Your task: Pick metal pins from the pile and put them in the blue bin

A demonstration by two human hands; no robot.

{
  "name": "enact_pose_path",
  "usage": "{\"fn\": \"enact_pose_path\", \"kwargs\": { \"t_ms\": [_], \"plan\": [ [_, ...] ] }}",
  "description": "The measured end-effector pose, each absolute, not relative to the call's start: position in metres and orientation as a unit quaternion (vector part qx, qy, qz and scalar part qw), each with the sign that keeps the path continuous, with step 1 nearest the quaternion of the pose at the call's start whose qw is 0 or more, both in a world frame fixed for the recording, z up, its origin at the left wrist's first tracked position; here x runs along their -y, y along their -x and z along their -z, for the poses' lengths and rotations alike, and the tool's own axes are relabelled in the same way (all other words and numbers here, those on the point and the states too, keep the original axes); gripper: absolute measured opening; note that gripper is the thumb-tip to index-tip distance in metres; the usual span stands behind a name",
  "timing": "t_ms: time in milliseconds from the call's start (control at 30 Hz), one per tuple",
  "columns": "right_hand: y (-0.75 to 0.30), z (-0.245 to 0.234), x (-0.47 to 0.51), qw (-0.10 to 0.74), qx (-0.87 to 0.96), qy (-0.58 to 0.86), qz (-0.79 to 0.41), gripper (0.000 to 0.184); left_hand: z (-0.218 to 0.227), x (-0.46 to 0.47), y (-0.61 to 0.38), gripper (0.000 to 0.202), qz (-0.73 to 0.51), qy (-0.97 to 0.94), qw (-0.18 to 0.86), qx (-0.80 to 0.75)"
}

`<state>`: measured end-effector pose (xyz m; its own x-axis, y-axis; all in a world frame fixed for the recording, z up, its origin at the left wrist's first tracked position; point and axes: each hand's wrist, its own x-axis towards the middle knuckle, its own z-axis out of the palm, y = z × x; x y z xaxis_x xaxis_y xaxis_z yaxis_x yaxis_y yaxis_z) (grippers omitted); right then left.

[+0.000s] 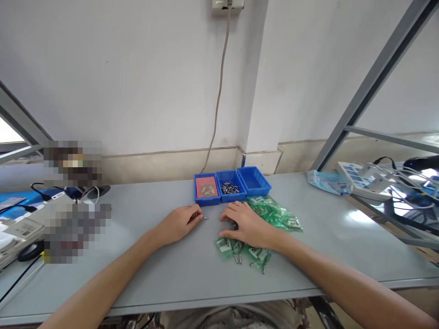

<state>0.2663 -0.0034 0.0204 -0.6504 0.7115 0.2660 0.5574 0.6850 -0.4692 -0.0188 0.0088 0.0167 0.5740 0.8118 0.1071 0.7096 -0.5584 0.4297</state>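
Note:
My left hand (180,224) is closed, its thumb and forefinger pinching a small silver metal pin (206,218) just above or on the grey table. My right hand (245,224) is curved palm-down, with thumb and fingers apart. Small dark metal pieces (235,225) show in the gap under it; whether the palm touches them is hidden. Below this hand lie small green plastic bags (259,257) with labels and metal pins, some pins (240,259) sticking out. More green bags (274,214) are piled at its right.
Three blue bins stand in a row at the back: one with a pink sheet and clear bag (207,189), a bin of loose metal pins (229,187), and an empty-looking bin (254,180). A power strip (363,183) with cables sits right; electronics and cables (20,228) lie left.

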Motion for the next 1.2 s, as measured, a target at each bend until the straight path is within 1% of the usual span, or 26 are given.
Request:
{"fn": "enact_pose_path", "kwargs": {
  "t_ms": [133, 267, 400, 567, 733, 933, 1067, 1200],
  "plan": [
    [-0.266, -0.02, 0.006, 0.168, 0.912, 0.347, -0.138, 0.032, -0.017, -0.008, 0.018, 0.024, -0.153, -0.867, 0.177, -0.439],
    [-0.265, -0.017, 0.004, 0.157, 0.915, 0.354, -0.113, 0.025, -0.017, -0.008, 0.018, 0.023, -0.158, -0.866, 0.181, -0.44],
    [-0.261, -0.01, 0.001, 0.145, 0.92, 0.361, -0.046, 0.021, -0.016, -0.009, 0.017, 0.023, -0.16, -0.866, 0.173, -0.441],
    [-0.255, -0.002, -0.003, 0.131, 0.92, 0.366, 0.041, 0.025, -0.013, -0.01, 0.014, 0.025, -0.168, -0.874, 0.158, -0.428],
    [-0.25, 0.003, -0.006, 0.129, 0.91, 0.384, 0.087, 0.029, -0.01, -0.011, 0.011, 0.024, -0.173, -0.884, 0.141, -0.412],
    [-0.244, 0.004, -0.009, 0.11, 0.889, 0.439, 0.073, 0.031, -0.006, -0.012, 0.011, 0.022, -0.165, -0.89, 0.129, -0.405],
    [-0.244, 0.0, -0.008, 0.095, 0.875, 0.472, 0.056, 0.036, -0.001, -0.015, 0.012, 0.022, -0.163, -0.897, 0.108, -0.397],
    [-0.244, -0.001, -0.007, 0.108, 0.867, 0.485, 0.045, 0.037, 0.0, -0.015, 0.012, 0.024, -0.165, -0.904, 0.093, -0.384]
  ]
}}
